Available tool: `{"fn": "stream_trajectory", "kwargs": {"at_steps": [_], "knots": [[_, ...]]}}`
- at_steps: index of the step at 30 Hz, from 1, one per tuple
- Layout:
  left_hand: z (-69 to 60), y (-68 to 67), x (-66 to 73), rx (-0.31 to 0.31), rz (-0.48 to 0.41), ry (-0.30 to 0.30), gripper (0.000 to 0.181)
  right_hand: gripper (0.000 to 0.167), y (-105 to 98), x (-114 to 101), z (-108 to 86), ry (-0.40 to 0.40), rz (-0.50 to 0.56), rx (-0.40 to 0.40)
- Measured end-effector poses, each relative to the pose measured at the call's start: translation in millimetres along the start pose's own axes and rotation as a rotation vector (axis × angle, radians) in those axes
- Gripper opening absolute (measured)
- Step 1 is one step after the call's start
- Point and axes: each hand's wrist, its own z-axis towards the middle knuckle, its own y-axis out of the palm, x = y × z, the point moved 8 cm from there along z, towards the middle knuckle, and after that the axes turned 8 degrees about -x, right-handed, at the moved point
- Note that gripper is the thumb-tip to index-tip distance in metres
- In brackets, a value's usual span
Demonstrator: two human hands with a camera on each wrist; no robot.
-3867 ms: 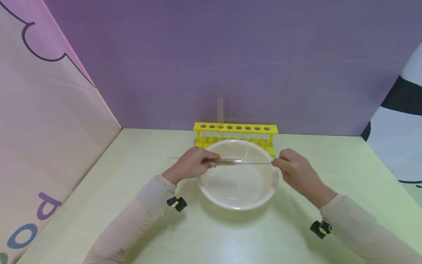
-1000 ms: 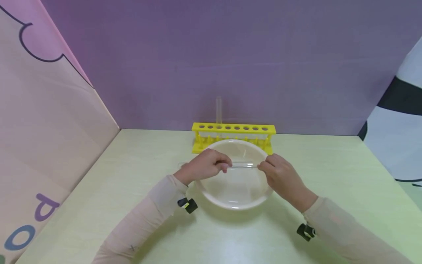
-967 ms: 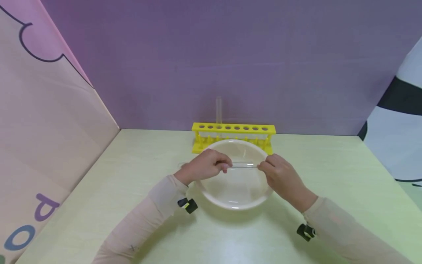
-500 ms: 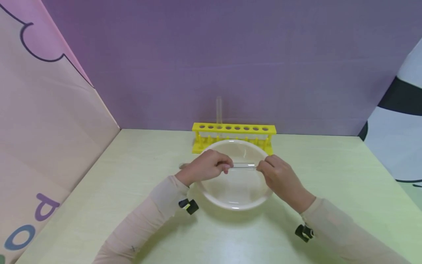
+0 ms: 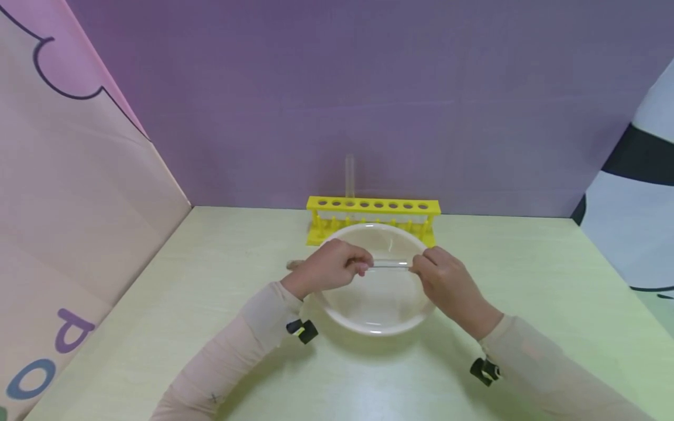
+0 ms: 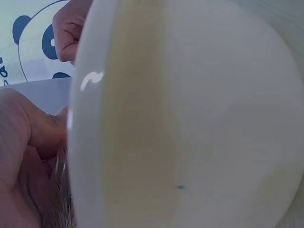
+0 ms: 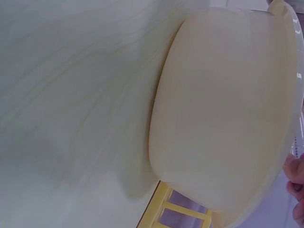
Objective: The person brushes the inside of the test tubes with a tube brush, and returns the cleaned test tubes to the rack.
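In the head view, my left hand (image 5: 332,266) grips a clear test tube (image 5: 387,263) lying level over a white basin (image 5: 374,327). My right hand (image 5: 447,280) pinches the thin wire handle of a test tube brush near the tube's mouth. The brown brush tip (image 5: 293,265) shows left of my left wrist, at the tube's far end. In the left wrist view, the bristles (image 6: 61,204) lie within the glass below my left fingers (image 6: 40,126). Glass with small printed marks (image 7: 297,145) shows at the right wrist view's edge. My left palm hides the tube's middle.
Behind the basin stands a yellow test tube rack (image 5: 374,204) with a row of holes. One clear test tube (image 5: 350,175) stands upright in it. A purple backdrop (image 5: 316,88) rises along the back of the pale tabletop (image 5: 237,234).
Over the past seconds my hands have come closer together, and the brush has gone deeper into the tube, its tip now at the far end. In the last half second little has moved.
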Motion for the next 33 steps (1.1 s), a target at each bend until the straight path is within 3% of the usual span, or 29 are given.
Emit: {"fn": "stream_trajectory", "kwargs": {"at_steps": [7, 15, 23, 33], "knots": [[-2.8, -2.8, 6.2, 0.064, 0.086, 0.039, 0.020, 0.028, 0, 8, 1.0, 0.099, 0.028, -0.046], [-8.1, -7.2, 14.3, 0.122, 0.179, 0.127, 0.019, 0.025, -5, 9, 6.0, 0.090, 0.044, -0.082], [-8.7, -8.5, 21.8, 0.197, 0.327, 0.218, 0.017, 0.026, 0, 19, 11.0, 0.177, 0.075, -0.234], [-9.8, -6.8, 25.2, 0.220, 0.451, 0.242, 0.021, 0.024, 1, 30, 15.2, 0.238, 0.151, -0.381]]}}
